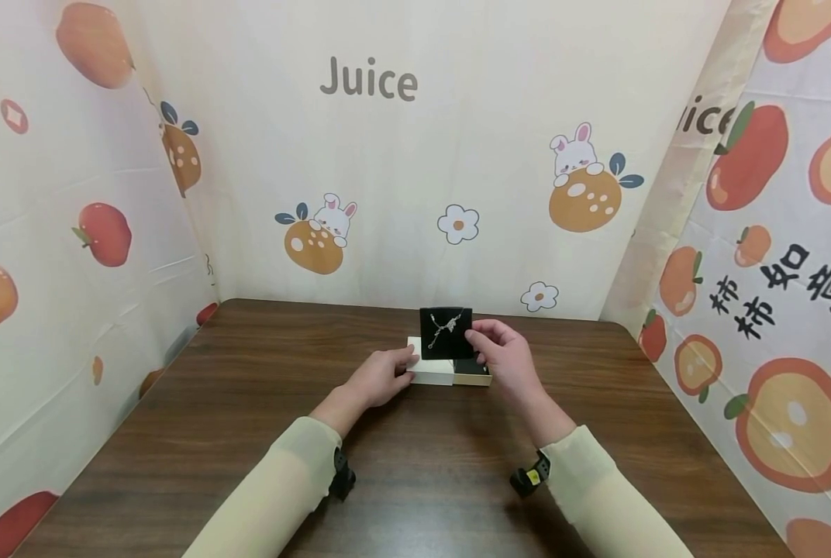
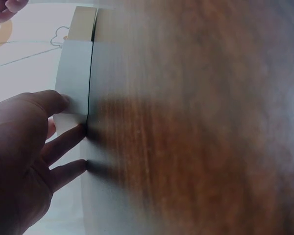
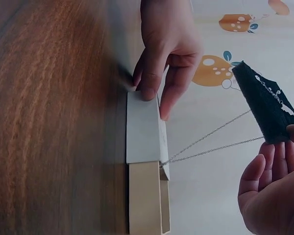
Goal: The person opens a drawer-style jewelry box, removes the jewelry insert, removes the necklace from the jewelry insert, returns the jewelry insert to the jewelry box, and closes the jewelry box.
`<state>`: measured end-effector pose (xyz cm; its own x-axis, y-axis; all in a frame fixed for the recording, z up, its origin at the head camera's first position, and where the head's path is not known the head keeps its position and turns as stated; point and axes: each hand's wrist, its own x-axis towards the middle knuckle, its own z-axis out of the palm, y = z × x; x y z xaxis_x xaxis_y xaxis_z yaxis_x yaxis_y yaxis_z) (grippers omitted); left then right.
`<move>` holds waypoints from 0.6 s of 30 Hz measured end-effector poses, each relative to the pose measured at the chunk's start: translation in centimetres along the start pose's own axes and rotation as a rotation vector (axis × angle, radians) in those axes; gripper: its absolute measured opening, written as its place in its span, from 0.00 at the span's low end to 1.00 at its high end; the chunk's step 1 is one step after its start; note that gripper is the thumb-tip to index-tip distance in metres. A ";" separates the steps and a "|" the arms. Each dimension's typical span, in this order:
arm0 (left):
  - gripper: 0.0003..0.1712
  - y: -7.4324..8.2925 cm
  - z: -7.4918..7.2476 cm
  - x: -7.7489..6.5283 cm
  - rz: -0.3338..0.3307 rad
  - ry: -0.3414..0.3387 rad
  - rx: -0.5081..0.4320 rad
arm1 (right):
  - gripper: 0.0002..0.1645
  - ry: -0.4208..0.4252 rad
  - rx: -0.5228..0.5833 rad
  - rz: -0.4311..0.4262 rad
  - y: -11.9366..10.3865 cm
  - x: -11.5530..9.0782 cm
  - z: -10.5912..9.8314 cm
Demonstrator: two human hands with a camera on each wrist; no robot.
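A slide-out box stands near the back of the table, its white sleeve on the left and its beige drawer partly out to the right. My left hand holds the sleeve's left end between thumb and fingers. Above the box, my right hand pinches the right edge of a black foam pad, tilted up. A silver necklace with a sprig-like pendant lies across the pad. In the right wrist view, its two chain strands stretch from the pad down to the box opening; their ends are hidden there.
The brown wooden table extends around the box on all sides. Behind it hangs a cream printed curtain, and more printed cloth closes off the left and right. Each wrist wears a black strapped device.
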<state>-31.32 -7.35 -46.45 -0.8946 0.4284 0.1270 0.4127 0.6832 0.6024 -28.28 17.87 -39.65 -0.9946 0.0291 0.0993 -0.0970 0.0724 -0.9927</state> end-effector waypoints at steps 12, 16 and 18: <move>0.27 0.2 -0.1 0.0 0.047 -0.011 0.068 | 0.13 -0.007 -0.009 -0.008 0.7 -0.1 -0.1; 0.25 0.3 -0.1 -0.1 0.073 -0.016 0.109 | 0.12 -0.003 -0.002 -0.009 0.6 -0.1 0.0; 0.25 0.3 -0.1 -0.1 0.075 -0.021 0.125 | 0.12 -0.001 -0.001 -0.007 0.6 -0.1 -0.1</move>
<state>-31.15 -7.21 -46.19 -0.8575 0.4918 0.1508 0.4970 0.7166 0.4893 -28.28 17.97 -40.25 -0.9940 0.0278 0.1061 -0.1038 0.0738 -0.9919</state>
